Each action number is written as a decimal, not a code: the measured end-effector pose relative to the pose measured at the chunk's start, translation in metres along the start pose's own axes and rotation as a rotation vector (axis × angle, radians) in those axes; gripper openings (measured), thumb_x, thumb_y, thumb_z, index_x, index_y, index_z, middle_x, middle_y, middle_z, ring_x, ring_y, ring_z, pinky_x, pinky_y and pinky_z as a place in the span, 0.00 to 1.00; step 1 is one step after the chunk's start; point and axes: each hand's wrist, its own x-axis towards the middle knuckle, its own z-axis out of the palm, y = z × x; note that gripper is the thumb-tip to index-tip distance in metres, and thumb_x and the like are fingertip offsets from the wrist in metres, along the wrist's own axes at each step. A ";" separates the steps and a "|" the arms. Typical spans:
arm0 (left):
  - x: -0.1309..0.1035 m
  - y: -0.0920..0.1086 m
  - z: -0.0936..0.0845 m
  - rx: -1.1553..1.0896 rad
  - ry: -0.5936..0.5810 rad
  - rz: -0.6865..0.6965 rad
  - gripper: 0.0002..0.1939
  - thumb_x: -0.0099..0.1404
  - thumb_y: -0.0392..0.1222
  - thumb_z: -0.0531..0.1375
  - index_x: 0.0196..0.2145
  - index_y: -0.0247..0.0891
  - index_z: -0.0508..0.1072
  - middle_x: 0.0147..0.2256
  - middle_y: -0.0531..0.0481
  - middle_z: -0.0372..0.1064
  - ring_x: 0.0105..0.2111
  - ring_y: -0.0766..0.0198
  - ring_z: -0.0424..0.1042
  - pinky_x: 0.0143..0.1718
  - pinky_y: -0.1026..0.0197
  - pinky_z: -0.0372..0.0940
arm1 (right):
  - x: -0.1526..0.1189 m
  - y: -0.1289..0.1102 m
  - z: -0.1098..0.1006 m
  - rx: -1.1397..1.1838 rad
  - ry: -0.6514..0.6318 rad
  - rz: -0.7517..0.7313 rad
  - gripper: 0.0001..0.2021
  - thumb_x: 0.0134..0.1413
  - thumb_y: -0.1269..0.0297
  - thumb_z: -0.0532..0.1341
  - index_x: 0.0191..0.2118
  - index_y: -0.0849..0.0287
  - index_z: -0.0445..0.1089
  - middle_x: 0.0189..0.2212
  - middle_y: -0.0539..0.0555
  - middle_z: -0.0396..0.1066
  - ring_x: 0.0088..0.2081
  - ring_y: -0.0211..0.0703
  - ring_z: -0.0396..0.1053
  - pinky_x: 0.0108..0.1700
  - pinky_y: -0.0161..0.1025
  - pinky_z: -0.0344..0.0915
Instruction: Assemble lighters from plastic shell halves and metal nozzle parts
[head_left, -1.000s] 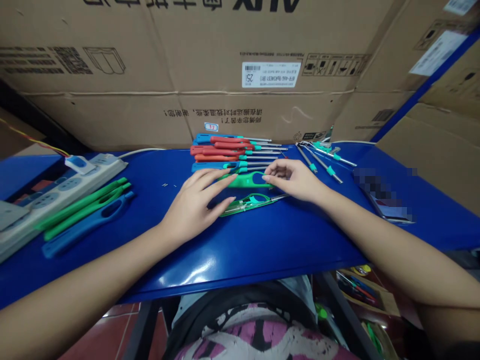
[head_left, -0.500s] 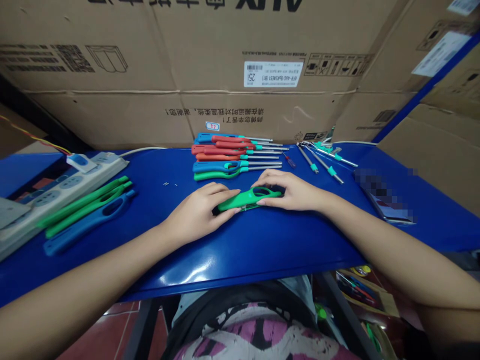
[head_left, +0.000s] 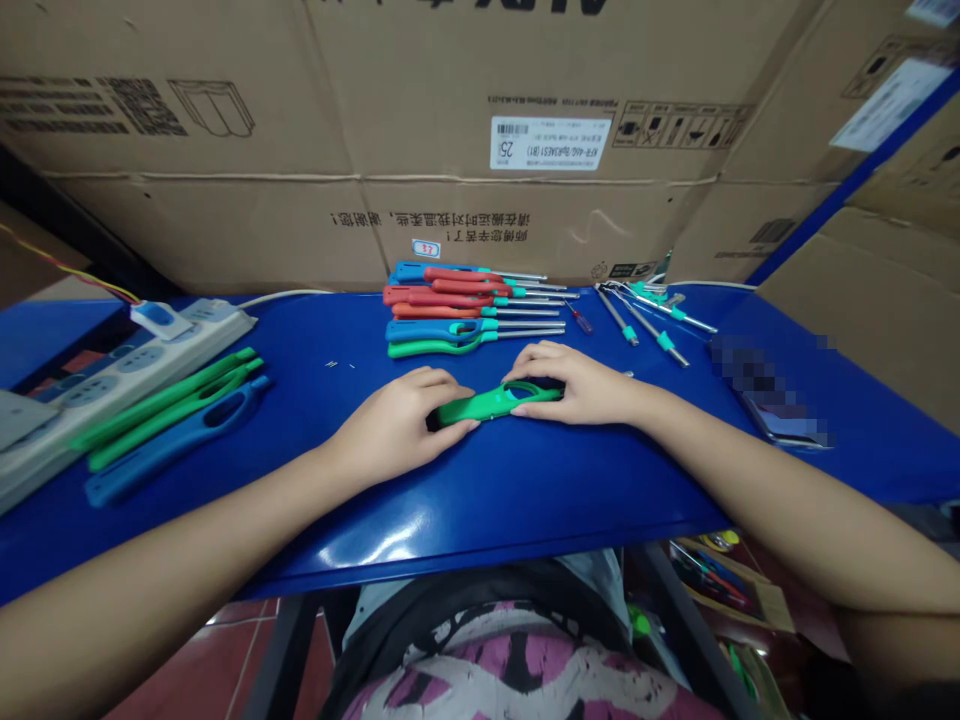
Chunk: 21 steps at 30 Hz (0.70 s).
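Observation:
A green lighter body [head_left: 489, 403] lies between my hands, low over the blue table [head_left: 450, 500]. My left hand [head_left: 401, 425] grips its left end between thumb and fingers. Its right end, by the oval opening, is in the fingers of my right hand [head_left: 577, 385]. Beyond my hands lies a row of lighters with metal rods, among them a red one [head_left: 457, 297], a blue one [head_left: 431, 332] and a green one [head_left: 431, 348]. Several loose metal rods with teal collars [head_left: 667, 342] lie at the right.
A white power strip [head_left: 142, 365] runs along the left side, beside green casings [head_left: 172, 405] and a blue casing [head_left: 180, 440]. A small screwdriver [head_left: 580, 320] lies past my right hand. A phone [head_left: 791, 428] rests at the right. Cardboard [head_left: 262, 225] stands behind the table.
The green lighter body has tilted a little in my hands, and the metallic parts seen along its near edge no longer show. Both hands keep their grip in nearly the same place.

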 end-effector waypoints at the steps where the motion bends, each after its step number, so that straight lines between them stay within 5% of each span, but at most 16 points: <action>1: 0.000 0.000 0.000 0.001 -0.005 -0.003 0.15 0.68 0.46 0.61 0.48 0.37 0.78 0.42 0.44 0.76 0.43 0.55 0.75 0.46 0.52 0.71 | 0.000 0.000 0.000 -0.009 -0.002 0.004 0.18 0.57 0.55 0.66 0.50 0.56 0.75 0.44 0.58 0.72 0.47 0.49 0.69 0.53 0.50 0.65; 21: 0.000 -0.001 -0.001 -0.029 0.013 -0.053 0.17 0.65 0.50 0.65 0.47 0.38 0.79 0.41 0.45 0.76 0.42 0.55 0.76 0.44 0.54 0.71 | -0.001 0.000 0.001 -0.045 -0.005 0.027 0.19 0.55 0.54 0.68 0.50 0.58 0.76 0.44 0.58 0.73 0.48 0.49 0.70 0.52 0.48 0.64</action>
